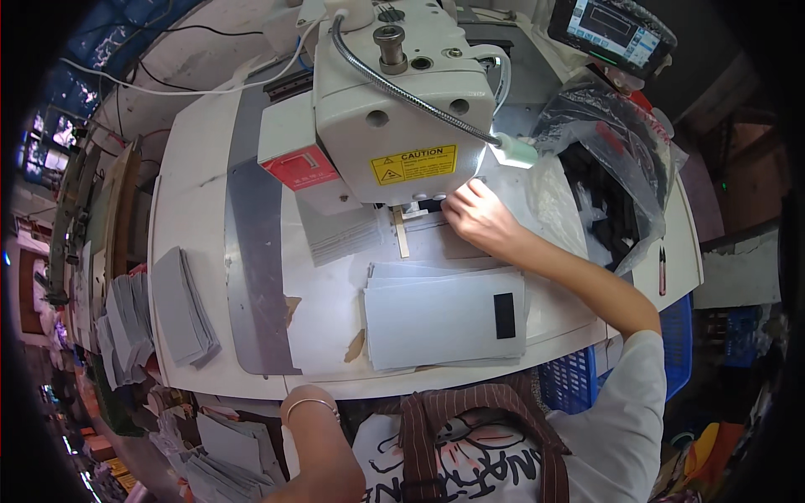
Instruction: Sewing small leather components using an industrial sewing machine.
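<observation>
From my distant seat I see the right hand (476, 215) curled close under the sewing machine (398, 109); I cannot tell what its fingers pinch. The left hand (308, 393), mostly hidden at the bench (201, 176) edge, is unreadable too. On the bench, the grey panel (428, 323) lies at seven o'clock from the nearer right hand, long axis nine to three. I count one machine, one black patch (504, 315) on that panel, and one bag (654, 159) at two o'clock from that hand.
</observation>
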A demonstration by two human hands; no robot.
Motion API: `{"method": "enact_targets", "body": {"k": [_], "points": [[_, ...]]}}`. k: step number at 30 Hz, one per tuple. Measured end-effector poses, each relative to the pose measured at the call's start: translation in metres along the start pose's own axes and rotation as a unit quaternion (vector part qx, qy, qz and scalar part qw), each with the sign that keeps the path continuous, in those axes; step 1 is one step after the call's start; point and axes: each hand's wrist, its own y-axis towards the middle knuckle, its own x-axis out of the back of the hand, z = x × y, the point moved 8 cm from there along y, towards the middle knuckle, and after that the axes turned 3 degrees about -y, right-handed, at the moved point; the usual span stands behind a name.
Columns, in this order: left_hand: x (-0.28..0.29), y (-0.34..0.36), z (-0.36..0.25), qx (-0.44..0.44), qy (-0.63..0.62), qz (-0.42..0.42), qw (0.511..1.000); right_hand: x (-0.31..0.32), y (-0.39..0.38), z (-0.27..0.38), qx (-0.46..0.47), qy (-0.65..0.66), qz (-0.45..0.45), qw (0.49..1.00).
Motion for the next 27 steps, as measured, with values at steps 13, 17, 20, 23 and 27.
{"method": "enact_targets", "body": {"k": [13, 17, 20, 23, 27], "points": [[0.108, -0.166, 0.070, 0.386, 0.634, 0.295, 0.602, 0.113, -0.053, 0.030, 0.237, 0.049, -0.178, 0.954], [0.049, -0.173, 0.036, 0.309, 0.641, 0.350, 0.610, 0.132, -0.101, 0.045, 0.296, -0.015, -0.173, 0.939], [0.019, -0.222, 0.034, 0.505, 0.525, 0.422, 0.539, 0.105, -0.125, 0.055, 0.175, 0.070, -0.113, 0.976], [0.035, -0.213, 0.022, 0.486, 0.558, 0.388, 0.549, 0.103, -0.149, 0.055, -0.093, 0.186, -0.177, 0.962], [0.049, -0.219, 0.066, 0.470, 0.540, 0.432, 0.549, 0.089, -0.215, 0.103, -0.380, 0.343, -0.151, 0.846]]}}
